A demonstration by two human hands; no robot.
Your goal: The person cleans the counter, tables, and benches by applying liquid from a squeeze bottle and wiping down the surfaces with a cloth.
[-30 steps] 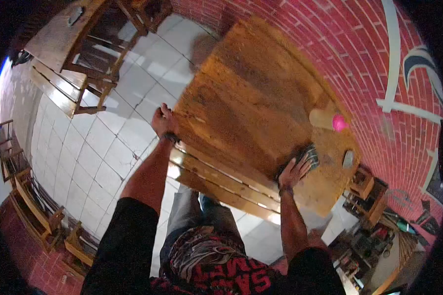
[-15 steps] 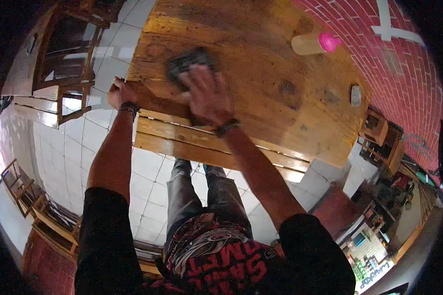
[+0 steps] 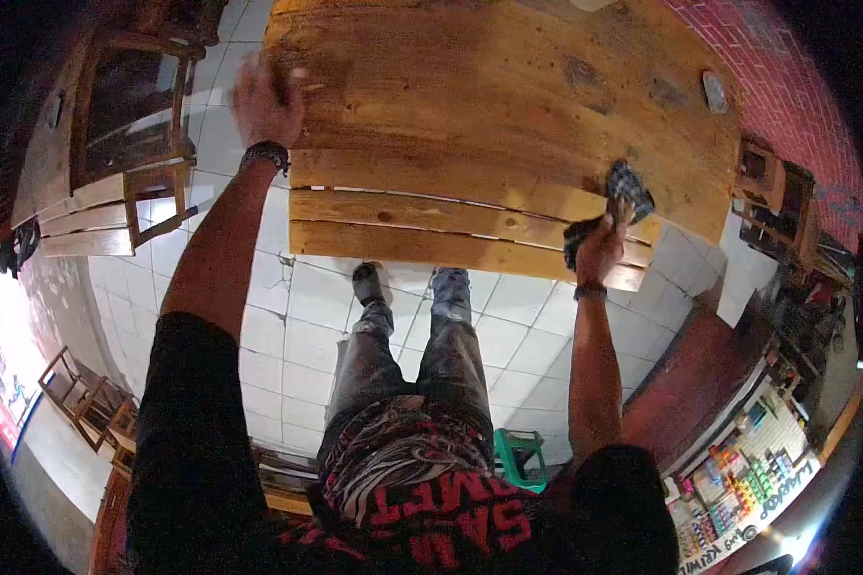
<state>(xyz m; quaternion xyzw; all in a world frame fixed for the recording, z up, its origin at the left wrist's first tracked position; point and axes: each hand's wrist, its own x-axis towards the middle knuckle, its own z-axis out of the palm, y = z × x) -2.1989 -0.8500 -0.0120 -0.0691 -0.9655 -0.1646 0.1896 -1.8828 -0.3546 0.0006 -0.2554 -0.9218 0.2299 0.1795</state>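
A dark checked cloth (image 3: 633, 188) is bunched in my right hand (image 3: 601, 251), near the right end of the slatted bench (image 3: 403, 209). Part of it hangs by the bench's edge, while the rest reaches toward the wooden table (image 3: 431, 105). My left hand (image 3: 267, 103) is at the table's left edge, thumb and fingers apart, slightly blurred. Nothing shows in it, though I cannot tell if it touches the wood.
A small greyish oval object (image 3: 713, 92) lies near the table's far right end. Wooden chairs (image 3: 134, 96) stand to the left. Behind me on the right is a green plastic stool (image 3: 521, 460). A red brick wall (image 3: 786, 96) borders the right.
My right hand has carried the cloth from the table's left part to its near right end, by the bench. My left hand has loosened from the table's edge and spread its fingers.
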